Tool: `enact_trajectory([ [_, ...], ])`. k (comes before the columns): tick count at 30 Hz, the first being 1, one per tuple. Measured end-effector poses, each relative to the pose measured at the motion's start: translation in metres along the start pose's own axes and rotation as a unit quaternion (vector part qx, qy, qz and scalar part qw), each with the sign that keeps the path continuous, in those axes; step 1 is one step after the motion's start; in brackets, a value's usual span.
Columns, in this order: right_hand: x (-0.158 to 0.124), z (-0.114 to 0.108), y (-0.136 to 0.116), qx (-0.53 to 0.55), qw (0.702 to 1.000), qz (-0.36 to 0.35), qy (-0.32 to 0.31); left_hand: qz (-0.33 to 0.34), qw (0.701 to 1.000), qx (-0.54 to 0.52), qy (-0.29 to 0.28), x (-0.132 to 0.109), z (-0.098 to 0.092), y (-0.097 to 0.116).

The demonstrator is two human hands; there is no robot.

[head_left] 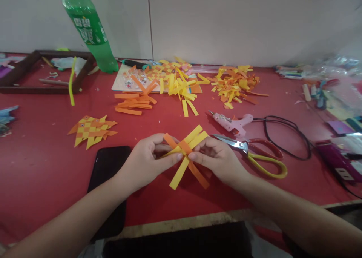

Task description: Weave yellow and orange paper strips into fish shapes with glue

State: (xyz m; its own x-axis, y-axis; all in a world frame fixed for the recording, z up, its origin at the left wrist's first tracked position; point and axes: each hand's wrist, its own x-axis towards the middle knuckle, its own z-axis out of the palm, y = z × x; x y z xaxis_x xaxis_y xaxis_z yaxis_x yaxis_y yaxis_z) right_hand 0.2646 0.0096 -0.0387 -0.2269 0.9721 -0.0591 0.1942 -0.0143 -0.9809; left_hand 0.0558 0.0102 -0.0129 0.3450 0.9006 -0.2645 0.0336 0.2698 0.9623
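Observation:
Yellow and orange paper strips (178, 175), crossed and woven together at the middle, are held up between both hands over the red table's front part. My left hand (149, 156) pinches the weave from the left, thumb on top. From the right, my right hand (216, 156) grips it the same way, its thumb close to the other. The fingers beneath are partly hidden. Woven paper fish (92, 129) with stuck-on eyes lie to the left. Loose orange strips (134, 102) and yellow strips (181, 85) lie beyond the hands.
Red-and-yellow-handled scissors (246, 148) and a pink glue gun (233, 123) with a black cord lie right. A black phone (109, 167) is under my left forearm. Behind are a green bottle (96, 39), a brown frame (34, 89) and a pile of paper scraps (236, 82).

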Motion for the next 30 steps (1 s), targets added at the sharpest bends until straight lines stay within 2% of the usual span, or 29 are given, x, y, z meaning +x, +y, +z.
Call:
enact_trajectory([
  [5,-0.001,0.003,-0.001,0.076,0.995,0.059,-0.008,-0.012,1.000,-0.011,-0.009,0.001,0.000,0.000],
  [14,-0.004,0.005,-0.010,0.035,0.999,0.015,0.020,-0.034,0.999,0.023,-0.030,0.000,0.000,-0.001],
  [18,-0.005,0.007,-0.010,0.047,0.998,0.024,0.036,-0.042,0.998,0.026,-0.029,0.002,0.000,-0.002],
  [23,-0.005,0.008,-0.006,0.112,0.993,0.037,0.028,-0.041,0.997,0.014,-0.058,0.000,-0.001,-0.001],
  [27,-0.006,0.007,-0.008,0.118,0.992,0.049,0.022,-0.036,0.998,-0.019,-0.049,0.000,0.000,0.000],
  [30,-0.009,0.008,-0.011,0.094,0.994,0.048,0.024,-0.006,0.999,-0.020,-0.036,0.002,0.001,-0.001],
])
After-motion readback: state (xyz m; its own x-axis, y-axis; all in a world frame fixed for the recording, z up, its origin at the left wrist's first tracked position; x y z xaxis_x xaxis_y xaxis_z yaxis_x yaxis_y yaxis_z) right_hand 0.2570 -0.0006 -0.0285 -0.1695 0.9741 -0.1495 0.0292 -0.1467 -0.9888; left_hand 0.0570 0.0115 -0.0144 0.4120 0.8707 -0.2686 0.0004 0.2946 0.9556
